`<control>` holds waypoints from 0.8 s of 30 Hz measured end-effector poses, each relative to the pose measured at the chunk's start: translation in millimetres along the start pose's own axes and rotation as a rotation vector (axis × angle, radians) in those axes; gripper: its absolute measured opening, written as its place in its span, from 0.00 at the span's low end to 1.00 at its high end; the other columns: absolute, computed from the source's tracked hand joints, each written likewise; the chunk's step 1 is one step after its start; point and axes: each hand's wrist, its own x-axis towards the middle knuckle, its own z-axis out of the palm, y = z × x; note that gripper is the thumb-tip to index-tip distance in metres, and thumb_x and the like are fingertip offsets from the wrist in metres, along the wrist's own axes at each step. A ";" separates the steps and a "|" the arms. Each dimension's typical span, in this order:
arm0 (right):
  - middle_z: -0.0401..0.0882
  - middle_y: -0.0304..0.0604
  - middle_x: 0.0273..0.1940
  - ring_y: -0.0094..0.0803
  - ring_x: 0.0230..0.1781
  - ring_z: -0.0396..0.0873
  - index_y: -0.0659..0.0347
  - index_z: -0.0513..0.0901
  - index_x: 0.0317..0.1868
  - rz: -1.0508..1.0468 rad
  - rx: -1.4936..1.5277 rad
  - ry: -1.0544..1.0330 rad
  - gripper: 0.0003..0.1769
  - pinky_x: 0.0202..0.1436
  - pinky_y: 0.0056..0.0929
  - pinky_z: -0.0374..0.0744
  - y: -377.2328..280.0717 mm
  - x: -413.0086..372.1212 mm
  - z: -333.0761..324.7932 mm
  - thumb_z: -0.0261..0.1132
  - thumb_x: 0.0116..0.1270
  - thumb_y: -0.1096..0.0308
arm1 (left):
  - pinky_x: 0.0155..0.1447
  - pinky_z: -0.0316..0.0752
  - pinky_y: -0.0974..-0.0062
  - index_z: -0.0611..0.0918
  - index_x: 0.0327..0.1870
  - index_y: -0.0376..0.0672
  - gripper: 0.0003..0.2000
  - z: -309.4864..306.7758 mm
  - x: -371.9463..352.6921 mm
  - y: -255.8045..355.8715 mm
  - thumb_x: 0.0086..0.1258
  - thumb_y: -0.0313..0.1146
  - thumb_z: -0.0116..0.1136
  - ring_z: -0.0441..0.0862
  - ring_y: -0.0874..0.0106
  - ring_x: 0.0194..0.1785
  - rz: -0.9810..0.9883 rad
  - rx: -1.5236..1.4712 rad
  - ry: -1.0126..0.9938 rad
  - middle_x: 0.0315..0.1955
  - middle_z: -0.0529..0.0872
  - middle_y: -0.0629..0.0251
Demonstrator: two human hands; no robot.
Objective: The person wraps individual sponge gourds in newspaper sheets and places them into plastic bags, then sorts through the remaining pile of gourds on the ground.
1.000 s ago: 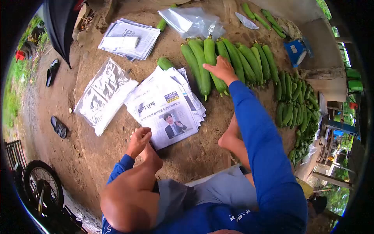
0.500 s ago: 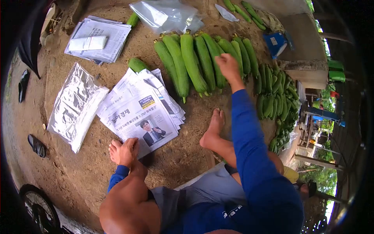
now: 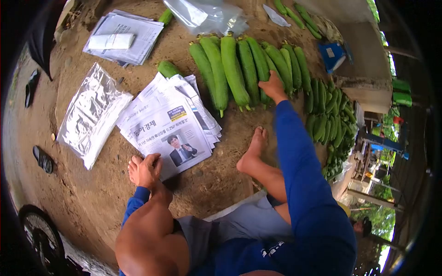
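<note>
A row of long green gourds (image 3: 234,71) lies side by side on the brown ground. At the lower end of one gourd (image 3: 258,60) right of the row's middle is my right hand (image 3: 274,87), its fingers closed around that end. My left hand (image 3: 147,170) rests by my left foot at the lower left corner of a stack of newspapers (image 3: 161,129); its fingers are bent, and whether they hold anything is hidden. Left of the newspapers lies a pack of clear plastic bags (image 3: 92,115).
More newspapers (image 3: 124,34) with a folded white bundle on top lie at the upper left. Clear plastic (image 3: 207,16) lies above the gourds. Smaller green vegetables (image 3: 329,115) are piled at the right, below a blue package (image 3: 332,57). My bare right foot (image 3: 255,149) is below the row.
My right hand has moved down slightly from above the gourds and closed on one gourd's lower end. The whole view has shifted a little; my left hand stays by the newspapers.
</note>
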 end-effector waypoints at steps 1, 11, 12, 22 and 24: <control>0.56 0.62 0.79 0.57 0.77 0.62 0.68 0.53 0.80 -0.004 -0.018 -0.022 0.52 0.77 0.48 0.67 1.5 1.2 -4.0 0.72 0.65 0.56 | 0.64 0.68 0.51 0.88 0.52 0.66 0.14 1.1 0.9 -3.1 0.68 0.52 0.65 0.70 0.45 0.61 -0.025 -0.019 -0.004 0.52 0.77 0.51; 0.79 0.48 0.60 0.38 0.59 0.80 0.68 0.69 0.69 0.018 1.079 -0.356 0.36 0.57 0.41 0.83 -20.5 -85.0 -47.4 0.73 0.66 0.60 | 0.59 0.78 0.69 0.84 0.56 0.38 0.19 24.1 27.4 -21.8 0.73 0.43 0.65 0.86 0.68 0.51 0.036 -0.740 -0.160 0.43 0.90 0.58; 0.79 0.46 0.58 0.36 0.57 0.81 0.66 0.71 0.67 -0.032 1.126 -0.410 0.32 0.56 0.40 0.84 -46.1 -109.9 -45.0 0.72 0.67 0.63 | 0.60 0.78 0.70 0.82 0.59 0.37 0.21 22.2 32.4 -17.1 0.72 0.42 0.67 0.85 0.69 0.52 0.074 -0.770 -0.168 0.46 0.89 0.57; 0.82 0.46 0.53 0.31 0.49 0.82 0.69 0.75 0.62 -0.308 1.121 -0.801 0.31 0.50 0.31 0.84 -190.3 -234.5 147.9 0.76 0.65 0.60 | 0.59 0.76 0.73 0.68 0.70 0.37 0.36 -30.0 42.6 43.2 0.64 0.37 0.75 0.79 0.73 0.54 0.198 -1.154 -0.357 0.53 0.82 0.62; 0.82 0.46 0.55 0.45 0.52 0.83 0.63 0.76 0.63 -0.564 0.676 -0.711 0.28 0.52 0.44 0.83 -168.0 -217.4 159.5 0.72 0.67 0.60 | 0.57 0.77 0.73 0.72 0.68 0.36 0.34 -25.3 41.4 22.8 0.62 0.36 0.73 0.80 0.73 0.51 0.067 -1.014 -0.244 0.49 0.82 0.62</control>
